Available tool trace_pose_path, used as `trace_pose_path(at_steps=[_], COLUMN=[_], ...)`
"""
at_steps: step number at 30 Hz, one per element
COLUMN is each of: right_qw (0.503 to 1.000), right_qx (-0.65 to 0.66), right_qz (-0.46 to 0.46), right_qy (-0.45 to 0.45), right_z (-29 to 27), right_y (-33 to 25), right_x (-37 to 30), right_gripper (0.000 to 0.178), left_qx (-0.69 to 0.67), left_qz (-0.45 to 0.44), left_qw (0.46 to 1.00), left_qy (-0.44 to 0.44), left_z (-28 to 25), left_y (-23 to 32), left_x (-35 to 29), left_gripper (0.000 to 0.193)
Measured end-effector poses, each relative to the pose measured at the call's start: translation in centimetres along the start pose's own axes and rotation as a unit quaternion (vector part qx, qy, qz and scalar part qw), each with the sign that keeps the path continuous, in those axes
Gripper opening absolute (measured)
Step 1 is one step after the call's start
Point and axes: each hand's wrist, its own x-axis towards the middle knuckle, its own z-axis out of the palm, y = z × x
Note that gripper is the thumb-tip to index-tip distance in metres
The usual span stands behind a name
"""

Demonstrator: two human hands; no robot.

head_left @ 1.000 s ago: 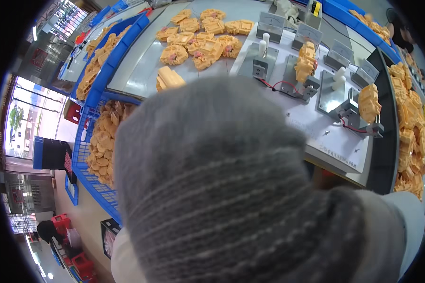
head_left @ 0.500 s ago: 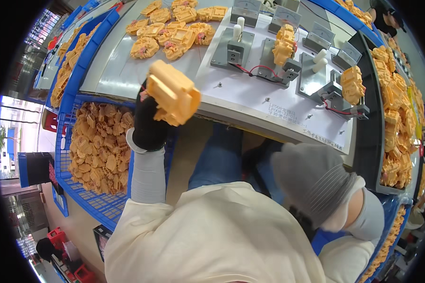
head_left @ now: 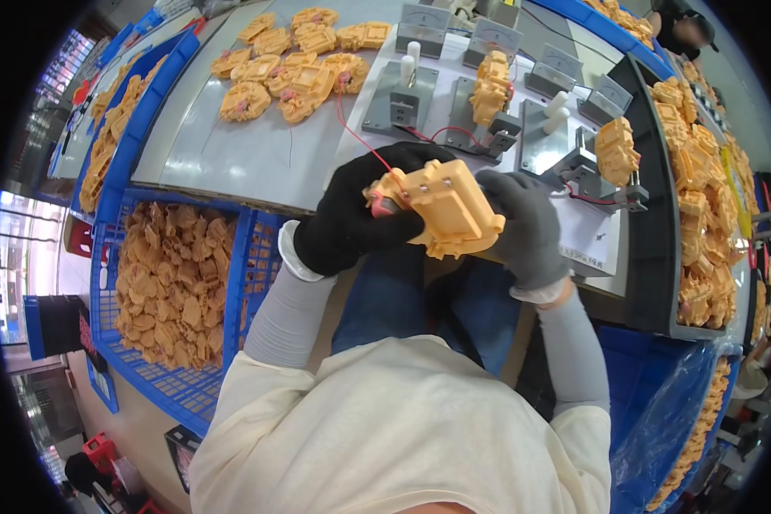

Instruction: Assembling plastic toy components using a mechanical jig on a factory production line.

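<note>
Head view: orange, box-like plastic housing held up by the near edge of the grey metal-topped desk, pinched in the grip of the black-gloved left hand, flanked by the grey-gloved right hand, whose grip cannot be told.

Grey metal worktop carries cluster of yellow-orange plastic housings at left, white panel with metal fixtures, analog meters at right.

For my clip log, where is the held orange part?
In the head view, the orange part is near centre, held by the black-gloved left hand, with the grey-gloved right hand at its right.
</note>
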Motion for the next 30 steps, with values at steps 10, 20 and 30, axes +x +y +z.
trace_pose_path(at_steps=[10,20,30], right_qw=[0.830,0.974,0.967], right_qx=[0.508,0.135,-0.094], right_qz=[0.223,0.150,0.154], right_qy=[-0.056,0.102,-0.181], right_z=[2.1,-6.8,-3.2], right_y=[2.2,-1.3,0.4], right_x=[-2.6,5.3,13.2], right_gripper=[0.043,0.031,0.065], left_qx=[0.050,0.071,0.110], left_qz=[0.067,0.112,0.094], left_qw=[0.993,0.986,0.989], left_qy=[-0.083,-0.099,-0.019], left_z=[3.4,4.5,5.6], left_y=[0.1,-2.3,-1.9], left_x=[4.7,5.6,5.0], left_gripper=[0.050,0.067,0.063])
